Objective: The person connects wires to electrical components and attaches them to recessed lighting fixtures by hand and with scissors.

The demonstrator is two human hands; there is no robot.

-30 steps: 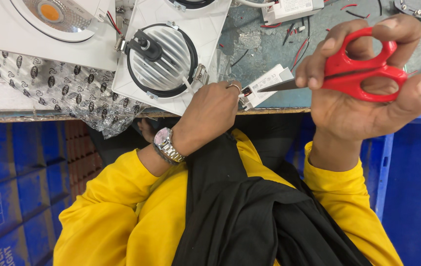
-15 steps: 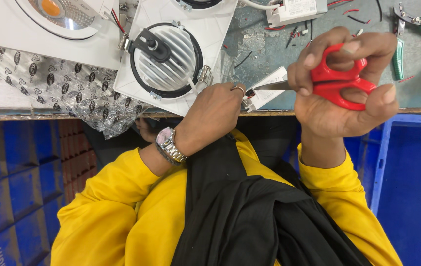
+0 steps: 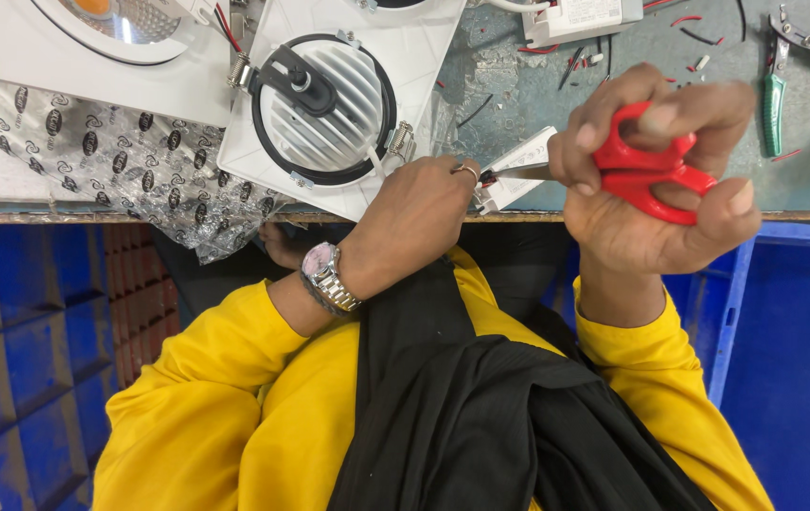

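We see the grey-green tabletop [image 3: 518, 85] running across the top of the view, with blue crates [image 3: 35, 360] below its edge on the left and a blue bin [image 3: 793, 360] on the right. Our yellow sleeves [image 3: 225, 407] and a black cloth [image 3: 480, 416] over the lap fill the lower middle.

On the tabletop lie two square white lamp housings. The left one [image 3: 64, 57] is partly cut off by the frame; the middle one [image 3: 329, 104] lies back up, showing a round ribbed heat sink with a black bracket across it. Both rest on printed plastic wrap [image 3: 111, 161] that hangs over the tabletop's edge.

Our left hand [image 3: 419, 213], with a watch [image 3: 329, 274] at the wrist, is closed on a small white box [image 3: 518, 170] that lies at the tabletop's edge just right of the middle housing. Our right hand [image 3: 656, 180] grips red scissors [image 3: 646, 166], fingers through the loops; the blades point left and their tip meets the left hand's fingertips at the box. Whether anything sits between the blades, we cannot tell.

Further back lie another white box [image 3: 585, 17] with wires, green-handled pliers [image 3: 793, 57] at the far right, and scattered red and black wire scraps [image 3: 632, 47].
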